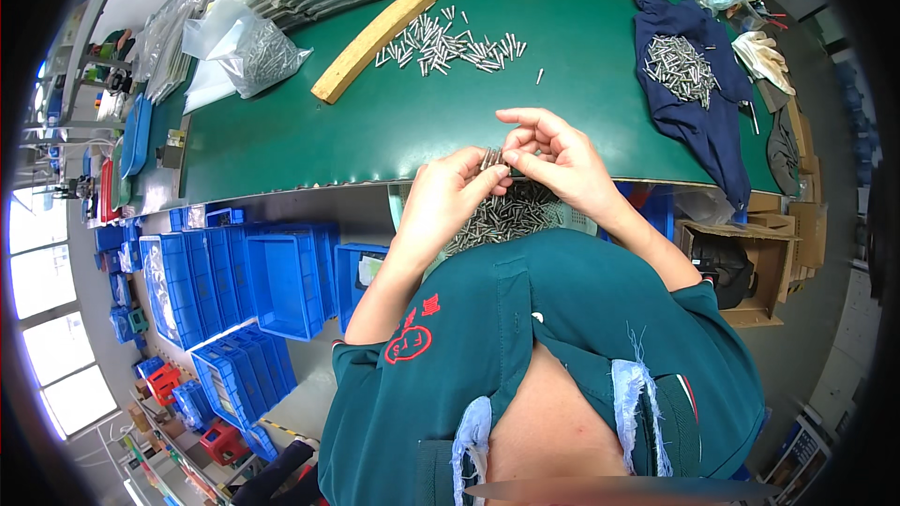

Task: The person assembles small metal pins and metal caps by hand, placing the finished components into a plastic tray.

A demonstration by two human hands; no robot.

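Note:
Just over the table's near edge, my left hand (pixel 448 192) is closed on a few small metal pins (pixel 489 159) that stick up between thumb and fingers. My right hand (pixel 562 161) meets it there, its thumb and forefinger pinched at the same pins; its other fingers curl loosely. Whether the right hand grips a pin of its own is hidden. Below both hands, a pale green basket (pixel 579 220) in front of my body holds a heap of similar dark metal pins (pixel 502 217). Beyond the hands, loose shiny pins (pixel 441 45) lie scattered on the green table (pixel 394 131).
Wooden strips (pixel 375 42) border the loose pins. To the right, a dark blue cloth (pixel 670 122) carries another pin pile (pixel 682 68), beside a white glove (pixel 761 61). A plastic bag of parts (pixel 258 56) sits at left. Blue crates (pixel 286 281) stand below the table.

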